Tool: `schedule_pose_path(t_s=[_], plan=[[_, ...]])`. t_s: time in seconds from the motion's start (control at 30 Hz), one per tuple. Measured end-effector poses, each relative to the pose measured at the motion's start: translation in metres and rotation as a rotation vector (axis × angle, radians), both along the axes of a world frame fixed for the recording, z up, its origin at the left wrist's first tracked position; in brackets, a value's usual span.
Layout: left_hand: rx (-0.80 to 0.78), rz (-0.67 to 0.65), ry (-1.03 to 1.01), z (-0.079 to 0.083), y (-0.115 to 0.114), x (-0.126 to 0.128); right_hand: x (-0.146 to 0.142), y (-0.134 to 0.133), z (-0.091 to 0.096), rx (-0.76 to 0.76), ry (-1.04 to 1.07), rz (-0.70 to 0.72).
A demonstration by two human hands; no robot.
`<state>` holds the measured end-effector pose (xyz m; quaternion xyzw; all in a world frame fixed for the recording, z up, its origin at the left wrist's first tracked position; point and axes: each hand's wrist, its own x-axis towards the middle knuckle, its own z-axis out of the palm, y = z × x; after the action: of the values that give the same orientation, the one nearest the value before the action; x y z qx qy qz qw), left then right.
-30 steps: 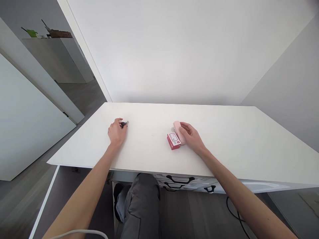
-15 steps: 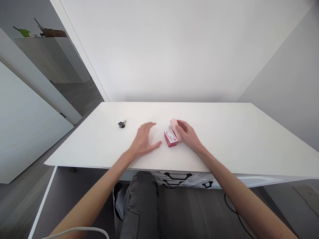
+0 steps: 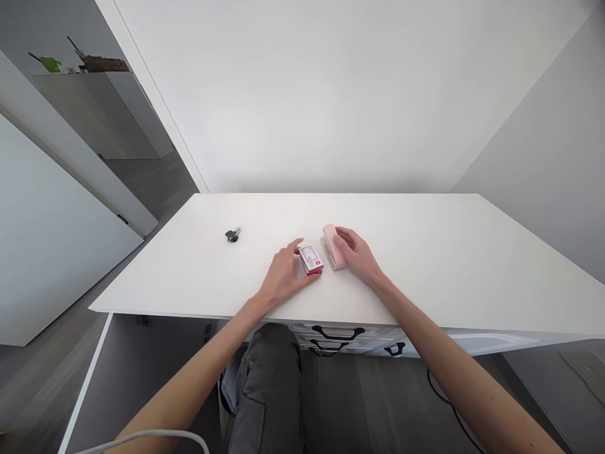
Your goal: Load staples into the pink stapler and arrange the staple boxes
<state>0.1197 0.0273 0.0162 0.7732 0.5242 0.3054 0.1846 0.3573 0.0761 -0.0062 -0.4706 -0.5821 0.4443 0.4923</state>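
- Dark drawer handles (image 3: 338, 334) seen below the front edge of the white tabletop (image 3: 425, 252).
- Small red-and-white boxes (image 3: 311, 259), stacked, held left of centre by the left hand (image 3: 286, 271): pinched between thumb at the near end and fingers at the far end. Judged light and stiff, crushable if squeezed; best taken by the ends of the lower box, since the upper might slide.
- Pink stapler (image 3: 333, 246), just right of the boxes, clasped by the right hand (image 3: 358, 254), thumb laid over its top. Judged firm, smooth, hinged; best gripped around the middle.
- Small black object (image 3: 232, 236) left lying apart, farther left, untouched.
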Motion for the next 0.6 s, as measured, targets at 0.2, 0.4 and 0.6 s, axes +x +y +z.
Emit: schedule_pose_path(t_s=[0.2,0.4,0.6], plan=[[-0.053,0.265,-0.063,0.008,-0.008,-0.066,0.0,-0.006,0.006,-0.035,-0.024,-0.004],[-0.191,0.328,0.135,0.046,-0.011,-0.12,-0.001,-0.011,0.009,-0.043,-0.047,-0.016],[-0.301,0.418,0.494,0.081,-0.008,-0.143,-0.001,-0.012,0.008,-0.047,-0.064,-0.027]])
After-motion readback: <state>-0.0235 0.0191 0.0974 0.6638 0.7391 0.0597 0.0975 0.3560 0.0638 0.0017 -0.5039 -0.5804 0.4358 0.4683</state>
